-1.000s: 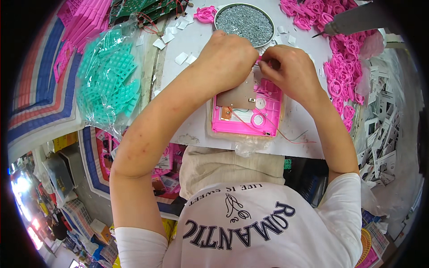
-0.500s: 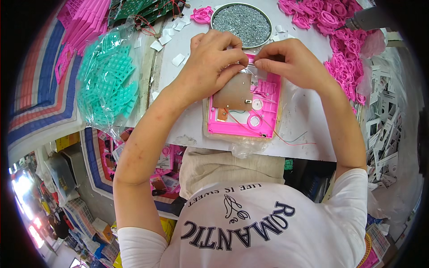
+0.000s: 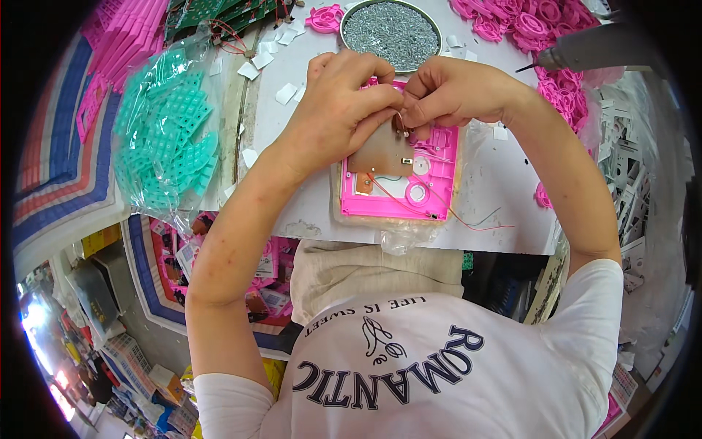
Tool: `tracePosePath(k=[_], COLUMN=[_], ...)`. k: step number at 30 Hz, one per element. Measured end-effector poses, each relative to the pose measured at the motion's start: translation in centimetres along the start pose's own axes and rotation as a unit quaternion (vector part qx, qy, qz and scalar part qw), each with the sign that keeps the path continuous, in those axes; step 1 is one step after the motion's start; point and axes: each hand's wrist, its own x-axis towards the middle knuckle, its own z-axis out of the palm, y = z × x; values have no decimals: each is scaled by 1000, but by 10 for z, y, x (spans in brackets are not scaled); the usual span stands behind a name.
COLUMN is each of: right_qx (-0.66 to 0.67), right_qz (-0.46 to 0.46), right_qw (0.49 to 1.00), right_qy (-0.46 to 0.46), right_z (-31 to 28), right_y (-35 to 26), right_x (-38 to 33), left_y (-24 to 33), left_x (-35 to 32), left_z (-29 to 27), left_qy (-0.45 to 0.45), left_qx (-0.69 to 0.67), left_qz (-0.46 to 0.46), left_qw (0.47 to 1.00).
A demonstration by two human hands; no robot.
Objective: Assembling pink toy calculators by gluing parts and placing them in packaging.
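In the head view, the pink casing point(image 3: 441, 178) lies on the bench point(image 3: 508, 201), in front of the person, with a brown board point(image 3: 380, 152) resting inside its left part. The left hand point(image 3: 344, 99) is over the board's upper edge, and the right hand point(image 3: 450, 94) meets it there. The fingers of both are bent closely together, but I cannot tell what is pinched, because the fingertips hide it. A red wire point(image 3: 479, 228) comes out on the bench at the right. I judge that the step in hand is fitting some small part near this edge; the next move seems to call for a light, exact pinch, without pulling the wire.
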Motion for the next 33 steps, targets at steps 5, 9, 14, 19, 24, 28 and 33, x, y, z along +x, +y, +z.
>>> tracePosePath(k=[5,9,14,19,24,28,33], right_qx=[21,-41,-126,-365,-441,-419,-490], right_qz=[0,-36,-59,-161,-212,-132,-177], right_qw=[1000,994,982,889,831,865,801], right_qy=[23,100,130,227,265,241,296], right_z=[6,11,11,26,35,40,46], right_y=[4,4,5,6,17,7,8], right_x=[2,-4,-6,-19,-27,-28,-26], left_y=[0,6,14,15,14,13,12], left_x=[1,-2,-13,-23,-27,-28,-30], left_z=[1,-6,-14,-16,-18,-15,-13], left_qy=[8,21,14,10,27,33,49], left_qx=[9,18,17,10,3,-12,-27], left_qz=[21,-14,-40,-56,-62,-60,-66], left_qw=[1000,1000,999,998,998,998,996])
